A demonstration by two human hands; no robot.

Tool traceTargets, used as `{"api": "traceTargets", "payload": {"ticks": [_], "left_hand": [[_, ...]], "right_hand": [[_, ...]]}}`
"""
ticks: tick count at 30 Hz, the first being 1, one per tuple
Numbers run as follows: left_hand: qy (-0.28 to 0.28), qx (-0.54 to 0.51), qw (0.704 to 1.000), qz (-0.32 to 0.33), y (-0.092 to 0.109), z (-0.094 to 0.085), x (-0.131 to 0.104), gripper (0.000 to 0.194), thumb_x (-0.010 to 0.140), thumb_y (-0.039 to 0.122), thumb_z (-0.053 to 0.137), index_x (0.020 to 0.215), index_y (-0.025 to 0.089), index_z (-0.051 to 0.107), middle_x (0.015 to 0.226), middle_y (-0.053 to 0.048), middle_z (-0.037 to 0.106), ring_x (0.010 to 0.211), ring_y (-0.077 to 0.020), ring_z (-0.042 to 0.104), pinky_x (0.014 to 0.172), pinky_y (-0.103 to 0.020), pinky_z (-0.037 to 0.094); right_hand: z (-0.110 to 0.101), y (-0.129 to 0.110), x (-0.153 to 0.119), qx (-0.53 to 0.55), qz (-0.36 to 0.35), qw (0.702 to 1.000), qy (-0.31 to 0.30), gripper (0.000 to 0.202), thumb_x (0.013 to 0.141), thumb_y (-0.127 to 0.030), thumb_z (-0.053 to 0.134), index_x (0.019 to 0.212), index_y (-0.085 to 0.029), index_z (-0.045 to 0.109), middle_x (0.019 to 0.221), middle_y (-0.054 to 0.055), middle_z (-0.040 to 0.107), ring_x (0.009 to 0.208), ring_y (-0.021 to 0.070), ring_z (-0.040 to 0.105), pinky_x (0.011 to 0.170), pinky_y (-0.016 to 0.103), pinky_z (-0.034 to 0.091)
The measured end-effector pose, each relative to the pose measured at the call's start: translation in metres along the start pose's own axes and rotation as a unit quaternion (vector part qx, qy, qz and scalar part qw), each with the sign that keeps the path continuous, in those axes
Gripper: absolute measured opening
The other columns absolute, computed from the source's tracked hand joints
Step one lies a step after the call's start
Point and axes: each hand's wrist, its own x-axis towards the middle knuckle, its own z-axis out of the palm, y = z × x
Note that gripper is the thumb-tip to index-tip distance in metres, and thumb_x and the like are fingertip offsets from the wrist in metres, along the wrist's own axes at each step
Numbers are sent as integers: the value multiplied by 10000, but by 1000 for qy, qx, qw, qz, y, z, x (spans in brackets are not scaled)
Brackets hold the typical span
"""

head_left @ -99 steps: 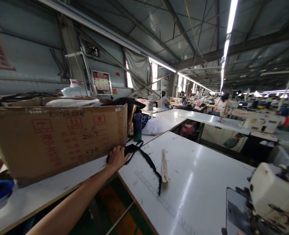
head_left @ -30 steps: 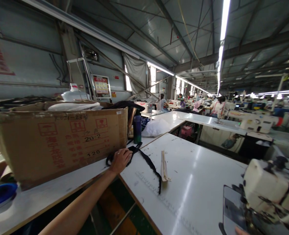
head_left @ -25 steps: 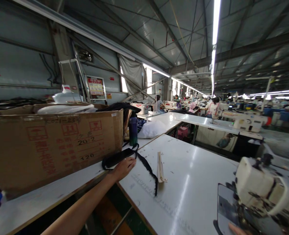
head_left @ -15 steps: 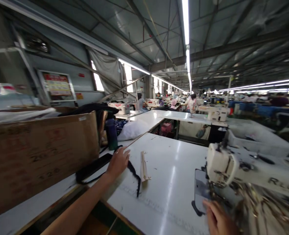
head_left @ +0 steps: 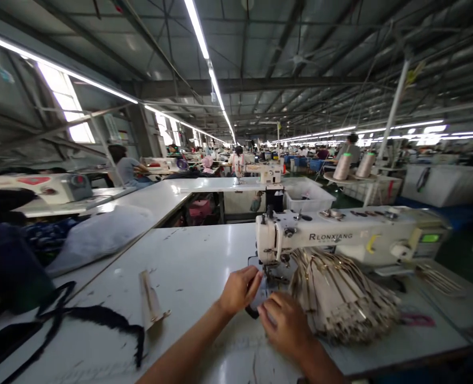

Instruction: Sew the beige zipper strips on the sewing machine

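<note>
Just left of the needle area of a white sewing machine [head_left: 324, 234], my left hand [head_left: 239, 288] has its fingers curled together; what they hold, if anything, is too small to tell. My right hand [head_left: 285, 322] is close by on the right, fingers bent, over a phone [head_left: 263, 293] lying under the machine head and partly hidden by both hands. Whether the right fingers grip it is unclear. A bundle of beige strips with metal parts [head_left: 340, 298] lies right of my hands. One beige piece [head_left: 150, 301] rests on the white table [head_left: 196, 261] to the left.
Black strips [head_left: 104, 317] lie at the left, near a dark bottle [head_left: 16, 266] and a white plastic bag [head_left: 100, 234]. Thread cones [head_left: 343, 166] stand behind the machine. A white bin [head_left: 308, 196] is beyond it. A seated person [head_left: 126, 165] is at the far left.
The view has turned right. My left hand has left the black strip and come beside my right hand at the phone. The cardboard box is out of view.
</note>
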Motion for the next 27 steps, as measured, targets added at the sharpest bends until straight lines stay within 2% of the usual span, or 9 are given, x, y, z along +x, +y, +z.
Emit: {"api": "traceTargets", "payload": {"ticks": [2, 4, 8, 12, 16, 20, 24, 26, 27], "left_hand": [[-21, -39, 998, -43, -6, 16, -3, 387, 996, 326, 299, 677, 191, 469, 622, 2, 515, 555, -116, 490, 563, -229, 349], [-64, -52, 996, -41, -9, 24, -11, 391, 989, 346, 320, 655, 193, 453, 602, 11, 495, 547, -116, 472, 557, -234, 328], [-101, -67, 992, -23, -4, 25, -20, 388, 984, 348, 328, 644, 195, 434, 598, 14, 471, 554, -119, 455, 564, -239, 312], [-106, -87, 990, -26, 2, 21, -16, 383, 986, 359, 315, 672, 193, 459, 624, 0, 504, 572, -124, 477, 568, -235, 320], [-121, -100, 987, -23, 0, 18, -16, 393, 989, 365, 303, 694, 188, 493, 655, -20, 551, 602, -128, 519, 587, -228, 342], [-117, -105, 987, -22, 0, 16, -17, 401, 984, 378, 306, 693, 186, 505, 643, -21, 529, 593, -131, 490, 582, -236, 337], [-123, -166, 978, -43, 9, 13, -17, 452, 959, 446, 364, 671, 167, 572, 620, -14, 488, 574, -128, 424, 569, -253, 314], [-169, -263, 945, -100, 17, 10, -18, 461, 894, 548, 473, 747, 154, 662, 637, -18, 519, 571, -126, 429, 554, -249, 317], [-214, -330, 910, -132, 21, 9, -19, 477, 828, 605, 550, 818, 151, 698, 654, -20, 542, 575, -128, 445, 554, -246, 333]], "right_hand": [[-24, 9, -2, -29, 73, 997, 27, 207, 902, -228, 450, 854, -199, 648, 830, 48, 637, 801, 165, 604, 741, 262, 441], [-49, 24, -4, -87, 166, 980, 59, 232, 905, -259, 443, 955, -182, 656, 893, 75, 658, 847, 189, 618, 758, 281, 452], [-77, 52, -2, -190, 279, 941, 1, 278, 893, -367, 482, 948, -177, 677, 849, 96, 689, 773, 233, 648, 670, 318, 455], [-64, 48, 13, -285, 261, 920, -71, 248, 858, -314, 564, 976, -121, 666, 917, 168, 681, 795, 264, 665, 608, 306, 440], [-40, 41, 24, -358, 226, 904, -61, 222, 846, -81, 450, 906, -111, 663, 867, 163, 679, 820, 237, 662, 634, 277, 442], [-38, 55, 21, -261, 236, 935, -31, 255, 833, -91, 409, 912, -136, 647, 838, 124, 702, 757, 208, 676, 640, 266, 467], [-73, 65, -1, -113, 260, 959, 13, 283, 815, -279, 475, 980, -169, 677, 922, 119, 728, 807, 248, 696, 685, 309, 521], [-91, 58, -18, -6, 235, 972, -16, 248, 793, -384, 534, 892, -245, 714, 872, 75, 742, 770, 232, 704, 664, 273, 534], [-96, 50, -26, 47, 221, 973, -36, 231, 789, -413, 550, 870, -284, 723, 843, 55, 745, 743, 218, 703, 642, 251, 533]]}}
